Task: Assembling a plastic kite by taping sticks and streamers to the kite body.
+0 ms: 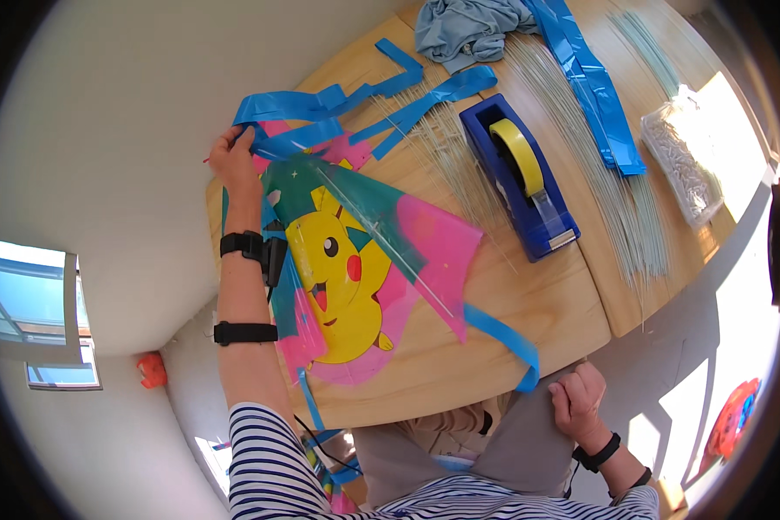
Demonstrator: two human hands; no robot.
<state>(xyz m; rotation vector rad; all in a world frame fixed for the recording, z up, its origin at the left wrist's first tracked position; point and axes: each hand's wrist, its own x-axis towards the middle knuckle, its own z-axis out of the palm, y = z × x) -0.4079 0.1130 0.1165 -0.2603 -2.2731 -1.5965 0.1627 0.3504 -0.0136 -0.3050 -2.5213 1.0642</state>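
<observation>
A kite (342,260) with a yellow cartoon figure on pink and dark green film lies on the wooden table in front of me. My left hand (234,156) is at its far left end, fingers pinched on a blue ribbon (290,106) that runs in loose folds away to the right. Another blue streamer (504,336) trails from the kite's right corner over the table's near edge. My right hand (579,400) rests on my thigh, curled into a loose fist, and nothing shows in it.
Right of the kite stands a blue tape dispenser (529,195) with a yellow-cored roll. Beyond it are thin clear rods (611,191), folded blue strips (594,95) and a clear box of small white pieces (680,165). Grey-blue cloth (472,30) lies at the table's far side.
</observation>
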